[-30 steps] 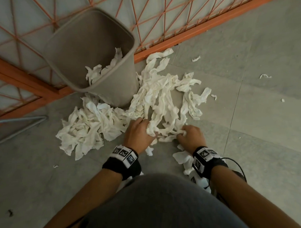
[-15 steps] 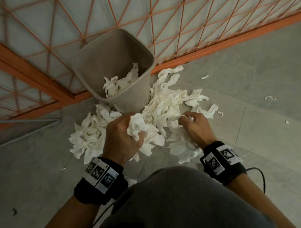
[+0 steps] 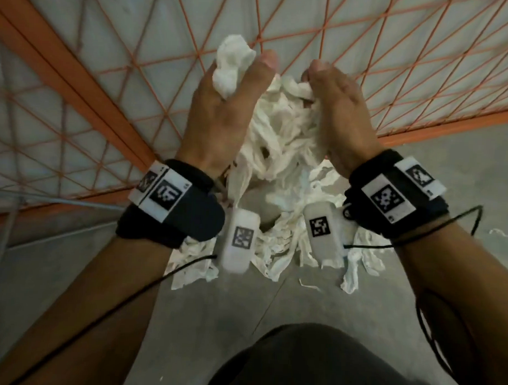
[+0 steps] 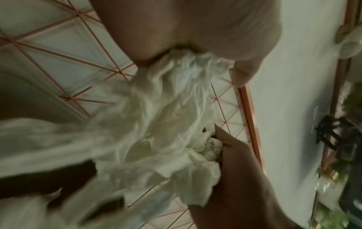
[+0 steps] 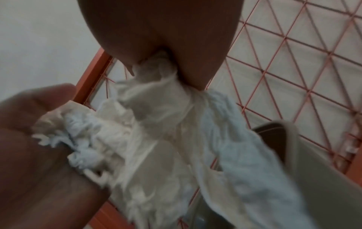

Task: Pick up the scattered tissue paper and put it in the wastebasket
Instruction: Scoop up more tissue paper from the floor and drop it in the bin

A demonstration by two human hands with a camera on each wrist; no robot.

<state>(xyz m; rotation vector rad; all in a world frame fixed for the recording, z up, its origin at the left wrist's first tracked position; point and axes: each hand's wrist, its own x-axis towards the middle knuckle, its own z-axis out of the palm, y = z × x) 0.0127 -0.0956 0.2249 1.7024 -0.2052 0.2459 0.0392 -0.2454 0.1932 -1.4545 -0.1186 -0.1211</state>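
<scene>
Both hands are raised side by side in the head view, holding one large bunch of white tissue paper (image 3: 278,129) between them. My left hand (image 3: 221,113) grips a wad that sticks out between thumb and fingers. My right hand (image 3: 339,109) grips the other end of the tissue paper (image 5: 156,131), and loose strips hang down from it. In the right wrist view the grey wastebasket (image 5: 290,128) shows its rim just below the hanging strips. In the head view the hands and the bunch hide the basket. More tissue (image 3: 273,250) lies scattered on the floor beneath the wrists.
An orange wire-mesh fence (image 3: 107,72) on an orange frame stands right behind the hands. A thin metal rod (image 3: 45,202) lies along the grey tile floor at the left. Small tissue scraps (image 3: 496,231) lie at the right. My knee (image 3: 313,364) fills the bottom of the view.
Both hands gathered tissue from the floor pile and lifted it up towards the fence, above the wastebasket. The basket, plainly in view before, is now hidden behind the hands.
</scene>
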